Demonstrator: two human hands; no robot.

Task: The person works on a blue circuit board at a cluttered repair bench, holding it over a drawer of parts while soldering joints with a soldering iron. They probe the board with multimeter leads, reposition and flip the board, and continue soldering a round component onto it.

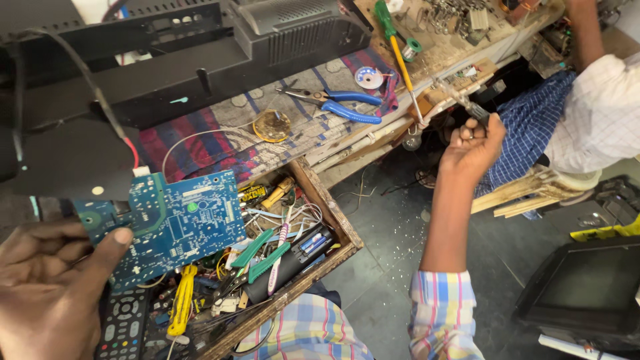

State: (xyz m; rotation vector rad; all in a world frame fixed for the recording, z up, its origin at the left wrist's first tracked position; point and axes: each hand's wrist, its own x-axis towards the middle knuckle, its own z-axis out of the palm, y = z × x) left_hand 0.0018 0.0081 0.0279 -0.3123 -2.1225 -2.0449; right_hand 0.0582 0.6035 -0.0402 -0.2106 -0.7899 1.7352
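Note:
My left hand [50, 287] holds a blue circuit board [173, 223] by its left edge, thumb pressed on its face, above an open wooden drawer [333, 220]. A red and black wire runs from the board's top up to the dark flat screen set [167, 60] on the bench. My right hand [475, 143] is stretched out to the right and grips a screwdriver with a clear handle [460, 99], its tip pointing toward the bench edge.
The drawer holds several tools: green-handled pliers [263, 257], a yellow screwdriver [181, 303], a remote control [123, 327]. Blue-handled pliers [350, 107], a solder reel [369, 78] and a green-handled screwdriver [393, 40] lie on the bench. Another person in a white shirt [600, 113] sits at right. A dark monitor [590, 287] stands on the floor.

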